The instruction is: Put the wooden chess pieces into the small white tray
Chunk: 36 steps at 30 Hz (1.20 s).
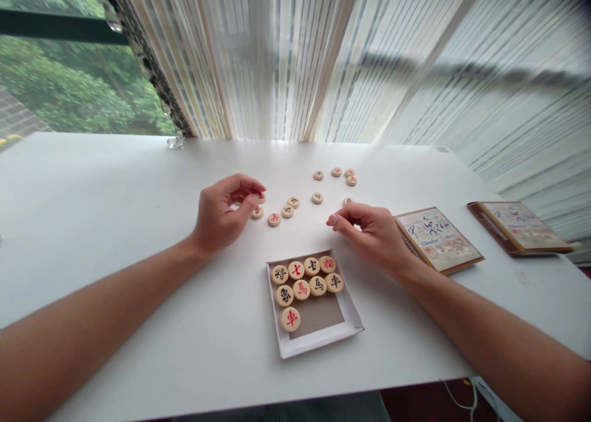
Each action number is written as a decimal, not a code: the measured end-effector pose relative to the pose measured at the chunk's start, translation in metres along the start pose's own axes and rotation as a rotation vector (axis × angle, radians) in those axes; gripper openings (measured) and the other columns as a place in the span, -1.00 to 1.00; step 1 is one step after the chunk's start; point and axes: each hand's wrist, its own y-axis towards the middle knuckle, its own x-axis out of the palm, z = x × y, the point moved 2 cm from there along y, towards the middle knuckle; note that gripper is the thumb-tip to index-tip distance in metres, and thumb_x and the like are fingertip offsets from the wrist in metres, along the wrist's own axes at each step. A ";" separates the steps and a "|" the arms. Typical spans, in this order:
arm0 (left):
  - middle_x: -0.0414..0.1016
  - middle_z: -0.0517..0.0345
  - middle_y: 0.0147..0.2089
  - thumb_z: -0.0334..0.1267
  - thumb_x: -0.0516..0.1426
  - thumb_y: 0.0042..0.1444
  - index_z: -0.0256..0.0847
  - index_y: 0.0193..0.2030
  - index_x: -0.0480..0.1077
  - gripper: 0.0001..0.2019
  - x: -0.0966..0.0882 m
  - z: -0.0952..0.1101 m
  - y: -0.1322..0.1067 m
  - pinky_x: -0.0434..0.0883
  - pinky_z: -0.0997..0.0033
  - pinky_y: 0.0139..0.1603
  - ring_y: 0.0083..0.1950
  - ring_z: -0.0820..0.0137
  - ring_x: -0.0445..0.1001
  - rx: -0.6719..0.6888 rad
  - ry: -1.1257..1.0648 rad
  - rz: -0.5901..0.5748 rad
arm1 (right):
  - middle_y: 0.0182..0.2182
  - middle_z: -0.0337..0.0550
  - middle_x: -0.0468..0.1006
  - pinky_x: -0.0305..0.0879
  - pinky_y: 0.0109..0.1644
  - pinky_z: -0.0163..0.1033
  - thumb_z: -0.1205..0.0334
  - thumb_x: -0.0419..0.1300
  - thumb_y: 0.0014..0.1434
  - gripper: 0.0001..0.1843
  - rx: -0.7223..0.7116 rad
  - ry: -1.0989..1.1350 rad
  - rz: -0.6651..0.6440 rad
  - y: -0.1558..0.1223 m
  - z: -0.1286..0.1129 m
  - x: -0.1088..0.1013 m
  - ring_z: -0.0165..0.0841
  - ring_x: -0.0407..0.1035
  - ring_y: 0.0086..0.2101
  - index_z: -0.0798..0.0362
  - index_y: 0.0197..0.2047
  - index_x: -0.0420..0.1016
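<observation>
Tray rim [318, 343] near right hand [373, 240], left hand [224, 212] touching xiangqi piece [261, 196].

smooth wooden xiangqi pieces [301, 289], matt white card tray [318, 342]

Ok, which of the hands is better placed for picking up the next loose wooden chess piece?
Left, I think: the left hand has its fingertips right by the loose xiangqi pieces, with several close together there. The right hand has fewer pieces close to it.
</observation>
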 end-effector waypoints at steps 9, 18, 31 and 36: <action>0.71 0.07 -0.27 -0.37 0.23 0.17 -0.23 -0.18 0.62 -0.87 0.000 -0.001 0.000 0.59 0.44 -0.29 -0.26 0.35 0.69 0.000 -0.007 -0.003 | -0.48 -0.16 0.62 0.25 -0.37 -0.21 0.10 0.27 0.32 -0.71 -0.014 -0.008 -0.008 0.000 0.000 0.000 -0.33 0.38 -0.46 0.03 -0.41 0.58; 0.71 0.08 -0.27 -0.37 0.23 0.16 -0.23 -0.19 0.61 -0.87 0.000 0.000 0.000 0.58 0.44 -0.30 -0.27 0.34 0.69 0.001 -0.005 -0.006 | -0.47 -0.14 0.64 0.26 -0.36 -0.20 0.10 0.26 0.32 -0.71 -0.009 -0.016 -0.006 0.000 0.000 0.000 -0.32 0.40 -0.45 0.04 -0.41 0.59; 0.70 0.08 -0.27 -0.37 0.23 0.15 -0.22 -0.20 0.61 -0.88 0.001 0.001 0.001 0.57 0.43 -0.29 -0.26 0.34 0.68 -0.008 -0.016 -0.009 | -0.47 -0.13 0.63 0.25 -0.36 -0.20 0.12 0.26 0.32 -0.72 -0.023 0.005 -0.014 0.000 0.000 0.002 -0.33 0.39 -0.45 0.04 -0.41 0.58; 0.69 0.08 -0.28 -0.36 0.24 0.17 -0.25 -0.20 0.61 -0.89 0.001 0.000 0.001 0.56 0.46 -0.30 -0.28 0.36 0.67 -0.011 -0.023 -0.010 | -0.47 -0.14 0.63 0.25 -0.36 -0.21 0.11 0.27 0.32 -0.71 -0.030 0.004 0.010 -0.001 0.000 0.000 -0.34 0.40 -0.46 0.06 -0.40 0.61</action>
